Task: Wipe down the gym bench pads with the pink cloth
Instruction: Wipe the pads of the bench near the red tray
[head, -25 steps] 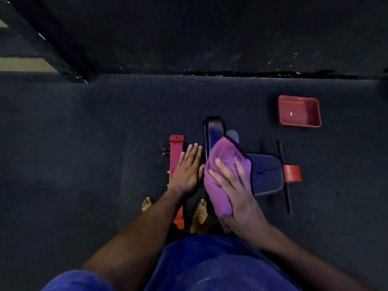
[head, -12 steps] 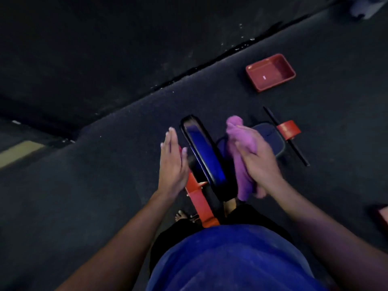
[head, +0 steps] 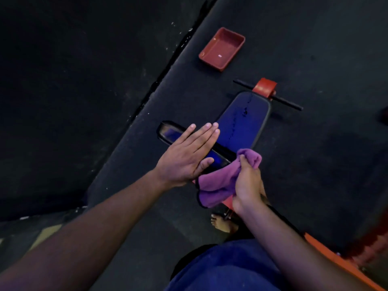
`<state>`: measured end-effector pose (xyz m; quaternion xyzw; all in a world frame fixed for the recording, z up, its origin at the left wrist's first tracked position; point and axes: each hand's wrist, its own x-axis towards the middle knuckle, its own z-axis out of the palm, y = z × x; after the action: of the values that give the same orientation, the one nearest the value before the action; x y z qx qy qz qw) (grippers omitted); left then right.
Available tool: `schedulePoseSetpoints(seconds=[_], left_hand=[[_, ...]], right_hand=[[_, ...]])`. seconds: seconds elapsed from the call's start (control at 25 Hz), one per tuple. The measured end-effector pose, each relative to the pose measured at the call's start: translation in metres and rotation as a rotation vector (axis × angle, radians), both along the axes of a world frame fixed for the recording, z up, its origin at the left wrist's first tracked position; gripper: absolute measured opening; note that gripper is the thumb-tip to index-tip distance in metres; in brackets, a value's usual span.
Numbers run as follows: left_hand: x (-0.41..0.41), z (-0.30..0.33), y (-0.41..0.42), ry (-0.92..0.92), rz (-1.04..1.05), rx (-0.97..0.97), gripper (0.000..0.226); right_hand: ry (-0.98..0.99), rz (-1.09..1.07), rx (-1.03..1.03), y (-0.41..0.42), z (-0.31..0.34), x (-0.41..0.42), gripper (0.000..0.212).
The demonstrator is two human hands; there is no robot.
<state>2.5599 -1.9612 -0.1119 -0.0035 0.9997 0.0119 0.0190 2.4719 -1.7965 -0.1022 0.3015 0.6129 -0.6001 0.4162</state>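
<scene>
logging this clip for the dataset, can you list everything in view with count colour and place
back pad: 1, dark blue, raised on edge, centre
seat pad: 1, dark blue, flat, right of the back pad
pink cloth: 1, pink-purple, bunched at the back pad's near end
bench frame: red bracket on a black crossbar, beyond the seat pad
tray: 1, red, on the floor, top centre
floor: dark
foot: 1, bare, below the cloth
left hand: flat against the back pad
right hand: grips the cloth
</scene>
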Motion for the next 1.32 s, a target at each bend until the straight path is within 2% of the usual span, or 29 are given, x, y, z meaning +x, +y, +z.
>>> schedulePoseSetpoints(seconds=[0.08, 0.16, 0.24, 0.4, 0.56, 0.72, 0.92, 1.12, 1.2, 1.32], left_hand=[[0.0, -0.003, 0.003, 0.043, 0.027, -0.007, 0.069], [0.001, -0.005, 0.004, 0.074, 0.04, -0.016, 0.068], [0.001, -0.005, 0.005, 0.077, 0.052, -0.012, 0.067], [0.002, -0.006, 0.012, 0.081, 0.086, -0.018, 0.066], [0.001, -0.007, 0.013, 0.097, 0.102, -0.013, 0.065], [0.0, -0.004, 0.012, 0.103, 0.087, -0.01, 0.064], [0.0, -0.009, 0.01, 0.13, 0.099, 0.002, 0.063], [-0.001, -0.003, 0.011, 0.095, 0.084, 0.017, 0.063], [-0.002, -0.005, 0.018, 0.104, 0.19, 0.047, 0.062], [0.0, -0.01, 0.057, 0.197, 0.735, 0.298, 0.069]], right_hand=[[-0.067, -0.068, -0.013, 0.003, -0.012, -0.017, 0.01], [-0.094, -0.13, -0.104, 0.002, -0.025, -0.025, 0.024], [-0.102, -0.179, -0.118, 0.002, -0.027, -0.021, 0.026], [-0.057, -0.168, -0.091, 0.012, -0.01, 0.0, 0.019], [-0.045, -0.16, -0.134, 0.007, -0.027, -0.004, 0.02], [-0.117, -0.333, -0.177, -0.001, -0.055, -0.03, 0.035], [-0.131, -0.136, -0.085, 0.012, -0.051, -0.009, 0.014], [-0.032, -0.248, -0.226, 0.004, -0.08, -0.028, 0.037], [-0.008, -0.133, -0.218, 0.015, -0.086, -0.031, 0.033], [0.024, -0.053, -0.051, 0.047, -0.102, -0.032, 0.027]])
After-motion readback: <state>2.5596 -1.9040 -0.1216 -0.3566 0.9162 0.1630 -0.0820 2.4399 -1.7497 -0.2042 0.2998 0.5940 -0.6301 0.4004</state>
